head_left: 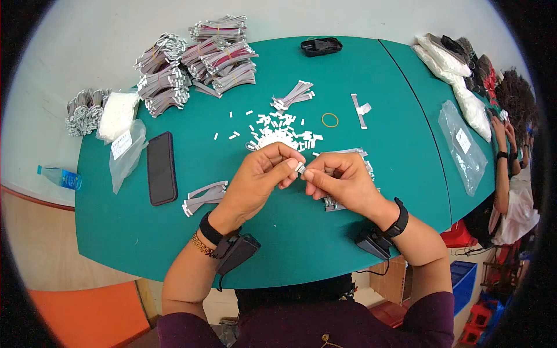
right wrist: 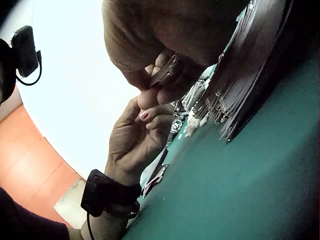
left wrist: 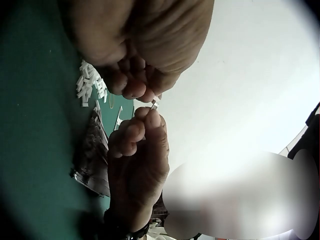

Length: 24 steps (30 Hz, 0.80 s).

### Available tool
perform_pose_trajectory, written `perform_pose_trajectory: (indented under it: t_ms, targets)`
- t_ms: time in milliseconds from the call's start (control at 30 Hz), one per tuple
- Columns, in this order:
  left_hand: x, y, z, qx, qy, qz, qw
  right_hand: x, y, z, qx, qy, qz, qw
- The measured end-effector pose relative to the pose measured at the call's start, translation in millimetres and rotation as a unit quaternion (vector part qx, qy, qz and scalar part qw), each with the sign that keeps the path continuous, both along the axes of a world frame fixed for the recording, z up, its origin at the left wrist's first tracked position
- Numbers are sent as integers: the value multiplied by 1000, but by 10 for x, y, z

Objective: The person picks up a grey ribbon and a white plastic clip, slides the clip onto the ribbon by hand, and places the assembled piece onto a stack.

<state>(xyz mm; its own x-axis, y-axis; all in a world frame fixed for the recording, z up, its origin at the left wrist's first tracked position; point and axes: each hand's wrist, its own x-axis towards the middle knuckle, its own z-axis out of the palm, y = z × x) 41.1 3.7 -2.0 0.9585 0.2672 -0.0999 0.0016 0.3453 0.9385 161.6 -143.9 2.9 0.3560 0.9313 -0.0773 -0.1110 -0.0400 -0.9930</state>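
Note:
In the head view both hands meet fingertip to fingertip above the green table. My left hand [head_left: 255, 182] pinches a small white connector piece [head_left: 300, 167] between thumb and forefinger. Opposite it, my right hand [head_left: 348, 182] grips a short grey ribbon cable [right wrist: 165, 75], which shows inside its curled fingers in the right wrist view. The cable's near end is hidden by the fingertips. Just beyond the hands lies a heap of small white connector pieces [head_left: 281, 130]. A stack of grey ribbon cables [head_left: 335, 204] lies partly hidden under the right hand.
Bundled ribbon cables [head_left: 217, 55] are piled at the back left, near a white bag [head_left: 119, 116]. A phone [head_left: 162, 168] and loose cables [head_left: 204, 197] lie left of the hands. A rubber band [head_left: 330, 120] lies beyond the right hand. Another person's arm [head_left: 502, 174] reaches in at far right.

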Motion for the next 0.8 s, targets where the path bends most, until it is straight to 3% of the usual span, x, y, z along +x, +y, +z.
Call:
perform_pose_trajectory:
  t_ms: [800]
  targets:
    - [-5, -18, 5, -5, 5, -9, 1000, -10, -5, -2, 14, -2, -3, 1000]
